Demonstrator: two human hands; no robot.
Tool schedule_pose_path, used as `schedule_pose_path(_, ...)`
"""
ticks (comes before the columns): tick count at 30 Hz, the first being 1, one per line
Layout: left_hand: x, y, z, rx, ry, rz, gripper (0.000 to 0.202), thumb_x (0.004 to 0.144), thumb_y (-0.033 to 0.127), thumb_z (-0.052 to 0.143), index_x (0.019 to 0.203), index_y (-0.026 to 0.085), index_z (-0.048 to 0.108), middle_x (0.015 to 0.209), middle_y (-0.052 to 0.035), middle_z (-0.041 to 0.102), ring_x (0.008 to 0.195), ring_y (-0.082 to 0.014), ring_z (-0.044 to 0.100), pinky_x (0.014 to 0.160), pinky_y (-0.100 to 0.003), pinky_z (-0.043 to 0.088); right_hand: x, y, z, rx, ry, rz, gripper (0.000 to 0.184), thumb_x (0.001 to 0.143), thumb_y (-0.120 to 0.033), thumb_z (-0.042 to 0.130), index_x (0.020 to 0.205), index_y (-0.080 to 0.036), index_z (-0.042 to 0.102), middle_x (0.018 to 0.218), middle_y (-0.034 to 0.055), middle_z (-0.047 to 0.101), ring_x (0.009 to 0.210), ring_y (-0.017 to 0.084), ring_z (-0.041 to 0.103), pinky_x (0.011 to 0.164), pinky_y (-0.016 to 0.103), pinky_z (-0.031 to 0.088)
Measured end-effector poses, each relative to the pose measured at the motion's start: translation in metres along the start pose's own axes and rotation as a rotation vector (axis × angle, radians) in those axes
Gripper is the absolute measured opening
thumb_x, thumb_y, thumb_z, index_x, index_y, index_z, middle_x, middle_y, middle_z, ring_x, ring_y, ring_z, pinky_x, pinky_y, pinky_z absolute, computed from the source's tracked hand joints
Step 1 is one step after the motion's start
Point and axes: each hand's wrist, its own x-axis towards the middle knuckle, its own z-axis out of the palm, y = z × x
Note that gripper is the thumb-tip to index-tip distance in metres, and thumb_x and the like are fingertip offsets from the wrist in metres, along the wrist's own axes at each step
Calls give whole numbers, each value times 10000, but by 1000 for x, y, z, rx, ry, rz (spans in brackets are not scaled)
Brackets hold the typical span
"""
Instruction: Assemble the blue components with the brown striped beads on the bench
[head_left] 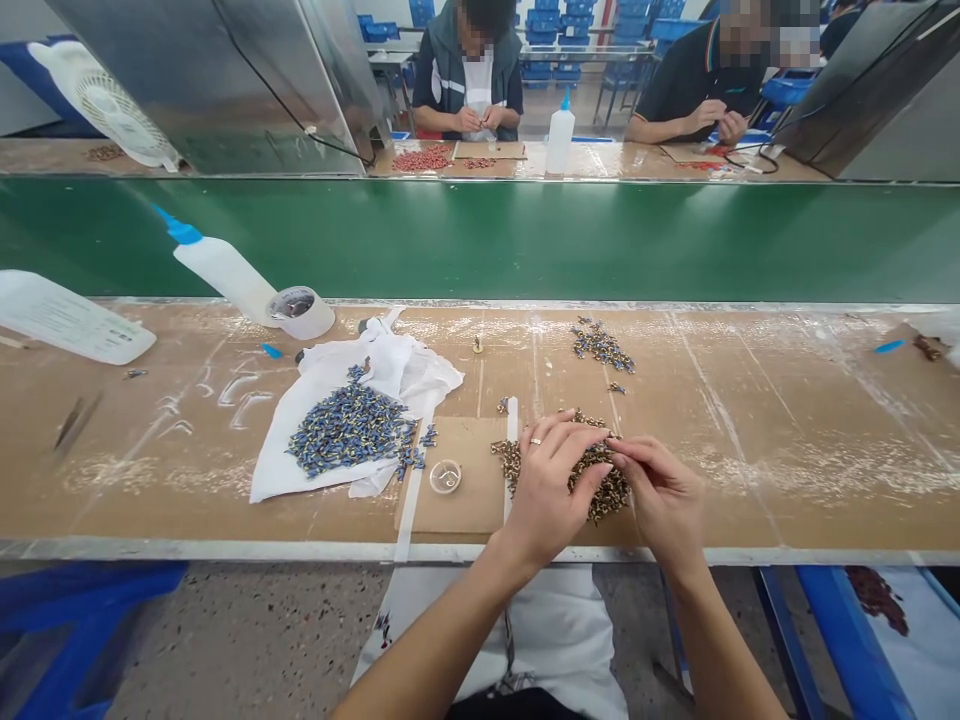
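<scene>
On the workbench (750, 440), a big heap of blue-sleeved pieces (351, 428) lies on a white cloth (390, 372) left of the brass pile (592, 480), with a smaller blue cluster (601, 345) beyond it; much bare brass seems left. The left hand (546, 490) lies half-curled over the brass pile. The right hand (660, 497) pinches a piece there.

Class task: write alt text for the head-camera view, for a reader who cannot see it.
Both hands, left hand and right hand, rest on a pile of brass parts on a workbench. Blue parts lie on white cloth to the left.
</scene>
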Motion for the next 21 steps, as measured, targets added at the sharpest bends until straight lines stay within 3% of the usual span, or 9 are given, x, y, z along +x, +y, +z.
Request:
schedule_pose_path(5,2,-9,4,-46,-15,-34,241,897,202,562,1133,225,607,1125,-29,664,1229,-209,483,1077,-422,328,-1,0,-2,-148,-63,-34,166,886,-288,599,970,-239,733,938,62,691,853,208,648,750,348,521)
schedule_pose_path(11,-1,-11,4,-79,-10,-38,186,898,204,565,1070,211,634,1070,-37,685,1137,-210,545,1029,-425,366,-8,-2,-2,153,9,300,238,814,-354,695,992,-198,728,918,81,739,818,224,688,748,378,570)
schedule_pose_path(13,0,-9,3,-116,14,-19,159,903,209,560,1037,209,646,1032,-46,696,1106,-216,566,999,-424,389,-10,-9,-2,192,3,336,232,812,-340,705,995,-198,725,901,75,738,802,213,686,729,361,572)
schedule_pose_path(16,0,-5,0,-173,54,18,132,904,219,567,1003,207,654,989,-52,705,1077,-223,585,967,-423,404,-12,-21,-3,148,20,240,157,833,-272,693,977,-218,724,930,58,721,850,196,671,758,332,558)
schedule_pose_path(21,-2,0,-3,-219,82,54,131,897,193,580,1005,202,653,967,-44,704,1055,-212,594,947,-408,407,-12,-32,-7,-58,24,-78,179,859,-130,641,976,-242,716,951,44,687,882,186,646,776,333,526)
